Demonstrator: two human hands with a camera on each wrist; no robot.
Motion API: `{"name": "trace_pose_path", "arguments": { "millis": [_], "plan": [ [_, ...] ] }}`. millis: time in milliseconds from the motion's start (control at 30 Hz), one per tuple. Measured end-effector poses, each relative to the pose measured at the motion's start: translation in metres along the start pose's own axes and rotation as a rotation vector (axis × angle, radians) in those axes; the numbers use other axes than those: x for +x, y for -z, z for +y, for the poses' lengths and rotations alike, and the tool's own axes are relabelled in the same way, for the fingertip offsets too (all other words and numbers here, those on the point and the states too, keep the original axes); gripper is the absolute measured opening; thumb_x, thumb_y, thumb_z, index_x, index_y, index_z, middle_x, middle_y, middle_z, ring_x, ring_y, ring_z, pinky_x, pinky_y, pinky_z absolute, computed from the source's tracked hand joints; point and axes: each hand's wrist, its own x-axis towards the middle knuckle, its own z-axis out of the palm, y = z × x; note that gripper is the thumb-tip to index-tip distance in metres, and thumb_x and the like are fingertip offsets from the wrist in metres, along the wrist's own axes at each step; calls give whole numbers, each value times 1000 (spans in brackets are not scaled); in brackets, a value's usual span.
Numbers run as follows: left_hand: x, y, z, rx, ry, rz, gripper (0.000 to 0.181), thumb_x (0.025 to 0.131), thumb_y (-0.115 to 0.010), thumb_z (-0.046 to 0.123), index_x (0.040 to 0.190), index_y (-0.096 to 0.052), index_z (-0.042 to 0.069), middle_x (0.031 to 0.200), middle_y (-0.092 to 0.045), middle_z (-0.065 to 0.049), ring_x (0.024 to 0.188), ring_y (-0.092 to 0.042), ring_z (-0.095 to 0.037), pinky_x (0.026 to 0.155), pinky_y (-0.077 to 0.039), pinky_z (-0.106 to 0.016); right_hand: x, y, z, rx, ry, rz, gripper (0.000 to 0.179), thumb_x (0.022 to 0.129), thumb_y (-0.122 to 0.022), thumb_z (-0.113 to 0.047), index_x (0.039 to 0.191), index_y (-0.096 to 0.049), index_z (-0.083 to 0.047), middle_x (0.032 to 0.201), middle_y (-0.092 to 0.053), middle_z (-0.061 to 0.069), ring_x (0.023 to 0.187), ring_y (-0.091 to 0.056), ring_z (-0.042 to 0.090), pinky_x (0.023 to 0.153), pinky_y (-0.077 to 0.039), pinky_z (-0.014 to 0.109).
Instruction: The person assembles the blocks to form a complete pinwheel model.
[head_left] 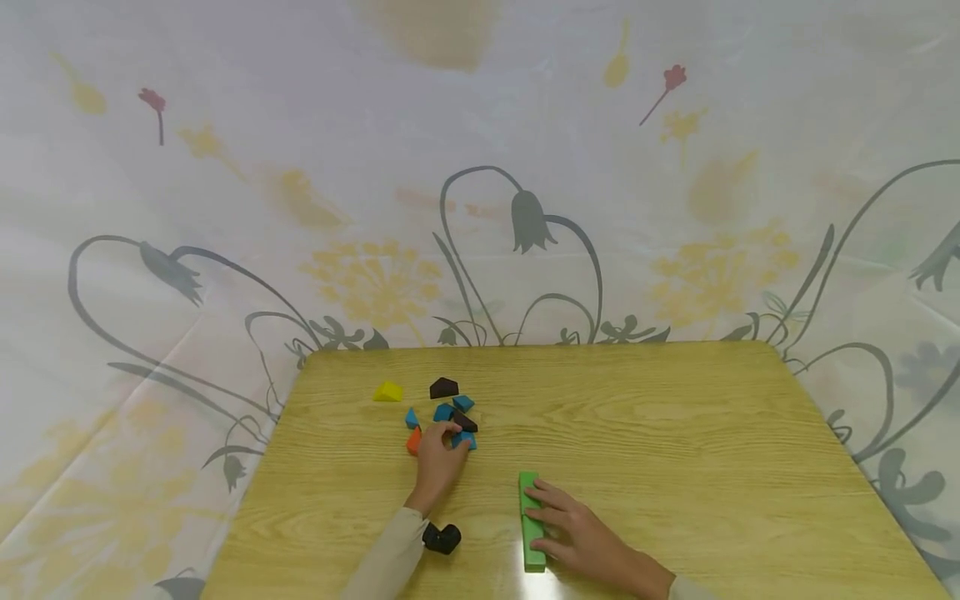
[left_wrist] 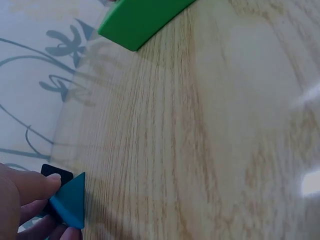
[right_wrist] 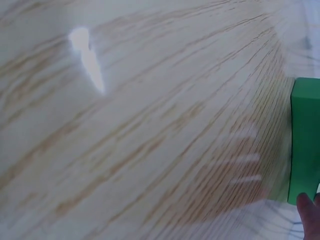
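Observation:
My left hand [head_left: 438, 462] reaches into a small group of wooden blocks at the table's left. Its thumb and curled fingers pinch a blue triangular block [left_wrist: 71, 202]. Right beside the thumb lies a dark brown block [head_left: 465, 422]. Other blue blocks [head_left: 463, 403] and an orange block [head_left: 413, 442] sit around this hand, the orange one partly hidden by it. My right hand [head_left: 581, 533] rests its spread, fairly straight fingers along a green bar [head_left: 533, 533], which looks like two long blocks end to end. The right wrist view shows a fingertip against the green block [right_wrist: 305, 145].
A yellow block [head_left: 388, 392] and another dark brown block [head_left: 444, 387] lie farther back on the wooden table [head_left: 675, 417]. Behind the table hangs a flower-printed cloth [head_left: 375, 167]. A black wrist device [head_left: 442, 538] sits at the left cuff.

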Motion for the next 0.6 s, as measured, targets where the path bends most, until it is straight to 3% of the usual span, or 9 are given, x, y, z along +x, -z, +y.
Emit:
{"name": "trace_pose_path", "arguments": {
  "millis": [433, 600],
  "plan": [
    [5, 5, -5, 97, -132, -112, 24, 82, -73, 7, 104, -70, -1, 98, -64, -13, 84, -58, -27, 71, -50, -36, -2, 0, 2, 10, 4, 13, 41, 86, -69, -28, 118, -65, -4, 137, -49, 13, 127, -41, 39, 94, -47, 43],
    [4, 6, -5, 139, -175, -127, 20, 80, -74, 4, 100, -71, 0, 94, -63, -11, 86, -57, -27, 73, -50, -37, -1, 2, -2, 24, 16, 6, 40, 87, -68, -28, 118, -65, -2, 136, -49, 15, 125, -42, 42, 93, -47, 45]
  ]
}}
